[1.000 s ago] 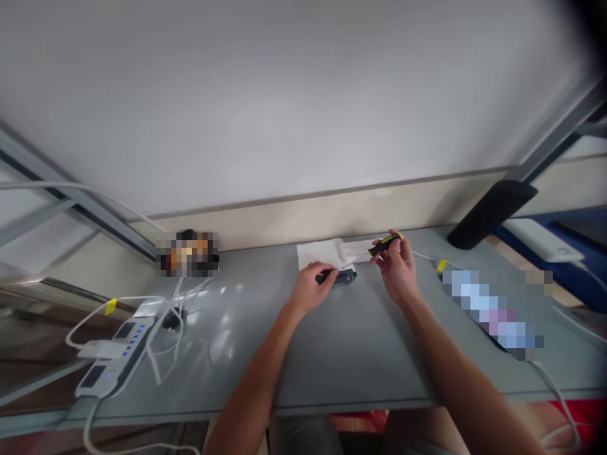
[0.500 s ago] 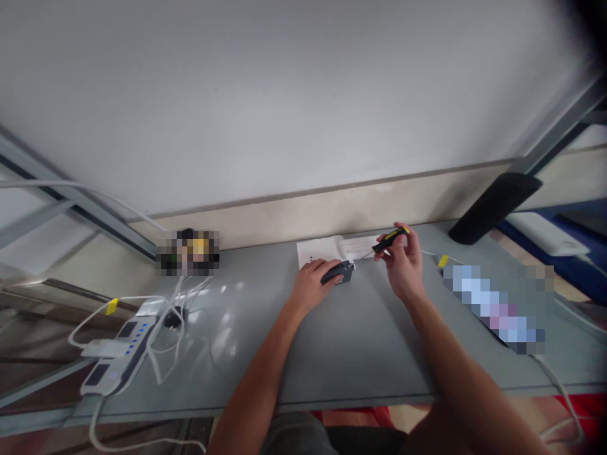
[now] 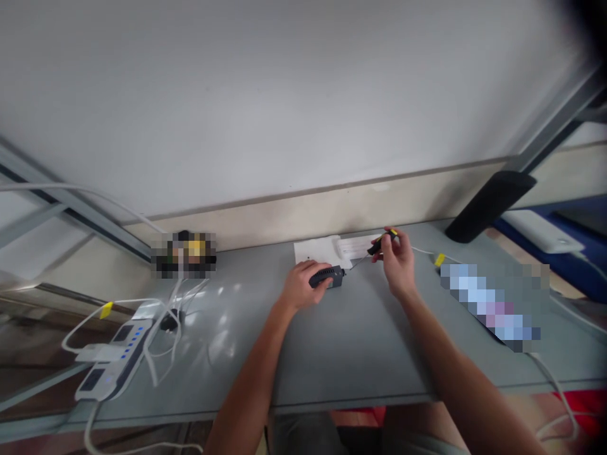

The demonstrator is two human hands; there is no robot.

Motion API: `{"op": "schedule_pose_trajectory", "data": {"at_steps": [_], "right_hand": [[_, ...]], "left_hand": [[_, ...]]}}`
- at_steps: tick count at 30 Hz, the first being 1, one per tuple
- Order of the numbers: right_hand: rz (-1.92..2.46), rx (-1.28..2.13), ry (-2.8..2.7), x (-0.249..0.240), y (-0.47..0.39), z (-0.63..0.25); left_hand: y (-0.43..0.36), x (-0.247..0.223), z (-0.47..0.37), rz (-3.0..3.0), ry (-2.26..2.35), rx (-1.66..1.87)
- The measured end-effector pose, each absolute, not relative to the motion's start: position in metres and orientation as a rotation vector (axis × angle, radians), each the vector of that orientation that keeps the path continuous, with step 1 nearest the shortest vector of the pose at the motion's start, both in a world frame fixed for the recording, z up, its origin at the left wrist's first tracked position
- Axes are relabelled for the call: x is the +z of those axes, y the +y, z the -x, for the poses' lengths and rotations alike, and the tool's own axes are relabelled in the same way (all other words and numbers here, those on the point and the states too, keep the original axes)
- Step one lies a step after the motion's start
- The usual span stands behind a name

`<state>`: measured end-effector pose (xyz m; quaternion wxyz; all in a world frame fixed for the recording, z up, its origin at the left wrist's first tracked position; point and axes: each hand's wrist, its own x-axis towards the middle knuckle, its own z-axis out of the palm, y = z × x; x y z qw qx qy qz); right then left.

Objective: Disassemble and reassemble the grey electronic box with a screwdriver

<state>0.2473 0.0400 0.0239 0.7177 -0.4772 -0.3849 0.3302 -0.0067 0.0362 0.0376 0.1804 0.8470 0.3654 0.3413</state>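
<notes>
My left hand [image 3: 303, 283] is closed around a small dark grey box-shaped device with slots along its top [image 3: 334, 276], holding it at the table surface. My right hand [image 3: 397, 262] grips the black and yellow handle of a screwdriver [image 3: 378, 245]. Its thin shaft slants down to the left, and the tip is at or close to the device's right end; whether it touches I cannot tell. Behind the device lie a white sheet [image 3: 313, 248] and a white printed paper [image 3: 363, 246].
On the grey table [image 3: 351, 354], a white power strip [image 3: 116, 360] with tangled cables stands at left. A blurred-out object [image 3: 187, 256] is at the back left. Another blurred-out, screen-like object [image 3: 490, 309] lies at right, near a black cylinder [image 3: 490, 205].
My left hand and the device have moved slightly left, and the device's right end has turned. My right hand with the screwdriver has shifted a little left and down. The view has shifted slightly.
</notes>
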Motion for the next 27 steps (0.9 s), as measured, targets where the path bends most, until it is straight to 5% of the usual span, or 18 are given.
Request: {"op": "schedule_pose_trajectory", "data": {"at_steps": [13,27], "right_hand": [[1.032,0.866,-0.872,0.017,0.039,-0.241],[0.923,1.211,-0.927,0.015,0.032,-0.210]], "left_hand": [[0.067,0.019,0.022,-1.681,1.249,1.184],[0.071,0.003,0.026,-2.264,1.417,0.981]]}}
